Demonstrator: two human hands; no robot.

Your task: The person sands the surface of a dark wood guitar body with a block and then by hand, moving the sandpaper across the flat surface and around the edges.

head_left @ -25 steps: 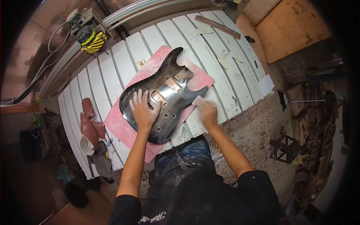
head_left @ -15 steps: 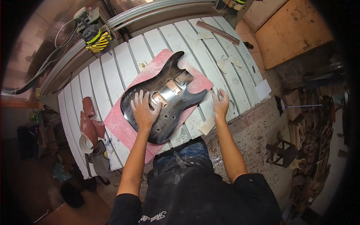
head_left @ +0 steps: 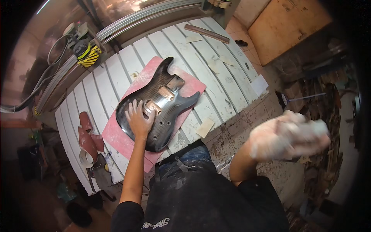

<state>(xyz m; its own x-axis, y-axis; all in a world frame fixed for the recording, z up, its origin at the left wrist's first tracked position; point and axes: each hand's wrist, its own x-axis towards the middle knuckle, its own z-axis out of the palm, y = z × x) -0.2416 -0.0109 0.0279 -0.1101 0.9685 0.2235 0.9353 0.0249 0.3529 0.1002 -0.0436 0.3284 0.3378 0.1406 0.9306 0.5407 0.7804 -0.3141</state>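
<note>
Tabletop (head_left: pixel 221 87) bears guitar body (head_left: pixel 170 109) diagonally, horns (head_left: pixel 165 66) upper right.

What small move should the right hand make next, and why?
Perhaps the right hand should lower toward the pale pad: it lies untouched by the table edge, while the left hand rests on the guitar body and the right is raised away.

On the white slatted surface (head_left: pixel 228 92), a dark brown strip (head_left: pixel 206 33) lies near its far end and a white sheet (head_left: pixel 259 85) at its right corner. Beyond its far-left edge stand a metal rail (head_left: pixel 121 28) and a yellow-and-black striped machine part (head_left: pixel 89 56). A brown wooden panel (head_left: pixel 288 29) and a pale-handled broom (head_left: pixel 307 96) are to its right.
</note>
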